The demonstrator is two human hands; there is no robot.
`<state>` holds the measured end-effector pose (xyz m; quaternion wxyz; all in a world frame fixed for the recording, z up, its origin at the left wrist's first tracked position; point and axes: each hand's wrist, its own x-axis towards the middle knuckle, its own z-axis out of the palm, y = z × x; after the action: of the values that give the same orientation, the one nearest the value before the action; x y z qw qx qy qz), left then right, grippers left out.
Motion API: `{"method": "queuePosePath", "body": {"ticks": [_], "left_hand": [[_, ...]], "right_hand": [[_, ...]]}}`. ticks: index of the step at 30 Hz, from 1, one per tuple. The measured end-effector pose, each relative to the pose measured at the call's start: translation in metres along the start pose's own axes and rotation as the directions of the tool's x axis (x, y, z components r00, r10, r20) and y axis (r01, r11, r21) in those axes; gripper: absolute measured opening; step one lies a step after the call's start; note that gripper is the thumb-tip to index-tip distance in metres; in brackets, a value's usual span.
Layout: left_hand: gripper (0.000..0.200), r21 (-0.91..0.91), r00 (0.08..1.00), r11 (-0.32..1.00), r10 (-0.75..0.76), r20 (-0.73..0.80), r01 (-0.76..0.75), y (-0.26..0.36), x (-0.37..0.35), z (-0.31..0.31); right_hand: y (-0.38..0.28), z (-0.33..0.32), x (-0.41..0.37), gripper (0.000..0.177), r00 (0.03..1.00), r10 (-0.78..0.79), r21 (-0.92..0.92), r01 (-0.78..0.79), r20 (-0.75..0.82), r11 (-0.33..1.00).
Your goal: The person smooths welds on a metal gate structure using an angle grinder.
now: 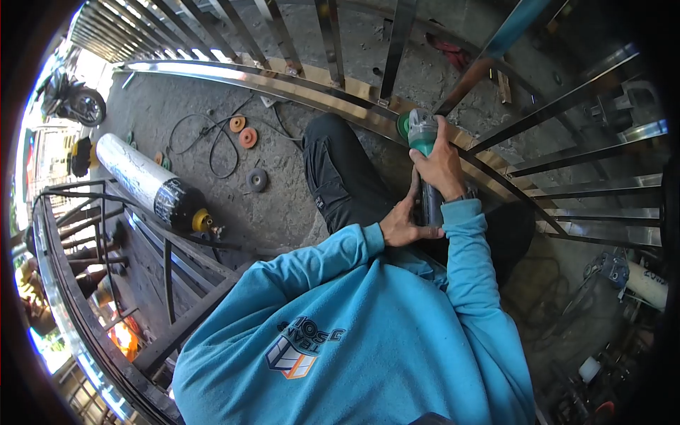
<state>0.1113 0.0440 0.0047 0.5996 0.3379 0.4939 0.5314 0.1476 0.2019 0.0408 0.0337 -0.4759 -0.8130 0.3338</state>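
Note:
An angle grinder (423,144) with a grey head, green middle and dark rear body is held in front of my knees. My right hand (445,166) wraps round its green part, close behind the head. My left hand (407,223) grips the dark rear end, thumb and fingers spread round it. The grinder's green disc (404,126) is right at the lower rail of a shiny metal railing (333,92), whose flat bars fan out away from me. Wooden strips (464,139) lie along the rail.
Orange discs (248,137), a grey disc (256,180) and a looped black cable (212,152) lie on the concrete floor. To the left are a silver gas cylinder (138,170), a metal frame (166,280) and a motorcycle (79,103). Another cylinder (646,285) is at right.

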Motion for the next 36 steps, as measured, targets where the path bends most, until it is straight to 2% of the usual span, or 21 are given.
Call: {"method": "queuePosePath", "body": {"ticks": [4, 8, 9, 13, 18, 20, 21, 23, 24, 26, 27, 29, 30, 32, 33, 34, 36], "left_hand": [[0.141, -0.079, 0.999, 0.996, -0.047, 0.021, 0.049, 0.011, 0.011, -0.014], [0.144, 0.050, 0.998, 0.997, -0.053, 0.029, 0.051, 0.007, 0.006, -0.010], [0.143, 0.080, 1.000, 0.996, 0.025, 0.017, -0.026, 0.004, 0.003, -0.006], [0.141, 0.152, 0.998, 0.987, 0.055, 0.030, -0.059, -0.004, -0.004, 0.001], [0.144, 0.103, 1.000, 0.995, -0.007, 0.018, 0.005, 0.005, 0.002, -0.008], [0.145, 0.086, 0.999, 0.996, -0.041, 0.017, 0.039, 0.008, 0.000, -0.012], [0.147, 0.146, 1.000, 0.989, 0.003, 0.013, -0.005, 0.006, -0.002, -0.011], [0.147, 0.252, 0.998, 0.966, 0.062, 0.014, -0.063, 0.009, -0.012, -0.008], [0.147, 0.250, 0.997, 0.965, 0.075, 0.007, -0.074, 0.020, -0.020, -0.009], [0.142, 0.549, 0.992, 0.836, -0.086, 0.097, 0.019, 0.042, -0.035, -0.007], [0.142, 0.543, 0.992, 0.840, -0.082, 0.100, 0.015, 0.041, -0.040, -0.004], [0.132, 0.733, 0.991, 0.672, 0.011, 0.133, -0.106, 0.038, -0.049, 0.003], [0.132, 0.731, 0.989, 0.673, 0.006, 0.145, -0.112, 0.037, -0.052, 0.004], [0.123, 0.828, 0.986, 0.537, 0.055, 0.156, -0.161, 0.035, -0.054, 0.006], [0.119, 0.826, 0.978, 0.524, 0.134, 0.162, -0.209, 0.034, -0.056, 0.005], [0.119, 0.824, 0.974, 0.521, 0.129, 0.185, -0.225, 0.033, -0.056, 0.003], [0.121, 0.815, 0.922, 0.442, 0.271, 0.278, -0.376, 0.036, -0.061, 0.002]], "right_hand": [[-0.001, 0.008, 0.022, 0.093, 0.998, -0.047, -0.038, 0.046, -0.034, 0.998], [0.006, 0.008, 0.012, 0.093, 0.994, -0.094, -0.014, 0.093, -0.061, 0.996], [0.003, 0.002, 0.006, 0.093, 0.998, -0.057, 0.005, 0.057, -0.022, 0.998], [0.003, -0.002, -0.005, 0.093, 0.999, 0.014, 0.007, -0.014, 0.035, 1.000], [-0.006, -0.003, 0.003, 0.092, 1.000, 0.001, -0.021, 0.000, 0.022, 1.000], [-0.013, -0.004, 0.005, 0.094, 0.996, 0.062, 0.047, -0.065, 0.057, 0.997], [-0.010, -0.004, 0.004, 0.094, 0.997, 0.051, 0.044, -0.054, 0.054, 0.998], [0.006, -0.001, -0.008, 0.095, 0.999, -0.050, 0.170, 0.050, -0.007, 0.984], [0.017, 0.004, -0.014, 0.095, 0.998, -0.063, 0.161, 0.063, -0.007, 0.985], [0.038, 0.009, -0.029, 0.103, 0.997, 0.015, 0.323, 0.009, -0.073, 0.946], [0.038, 0.005, -0.036, 0.103, 0.997, 0.016, 0.315, 0.008, -0.073, 0.949], [0.030, 0.002, -0.052, 0.107, 0.993, 0.093, 0.408, -0.057, -0.068, 0.911], [0.031, 0.002, -0.055, 0.107, 0.992, 0.105, 0.410, -0.066, -0.073, 0.910], [0.034, 0.001, -0.060, 0.107, 0.992, 0.071, 0.490, -0.013, -0.100, 0.872], [0.027, -0.005, -0.063, 0.106, 0.993, 0.068, 0.503, -0.008, -0.101, 0.864], [0.021, -0.011, -0.066, 0.103, 0.992, 0.043, 0.489, 0.020, -0.118, 0.872], [0.019, -0.018, -0.075, 0.099, 0.997, 0.049, 0.609, 0.002, -0.067, 0.793]]}}
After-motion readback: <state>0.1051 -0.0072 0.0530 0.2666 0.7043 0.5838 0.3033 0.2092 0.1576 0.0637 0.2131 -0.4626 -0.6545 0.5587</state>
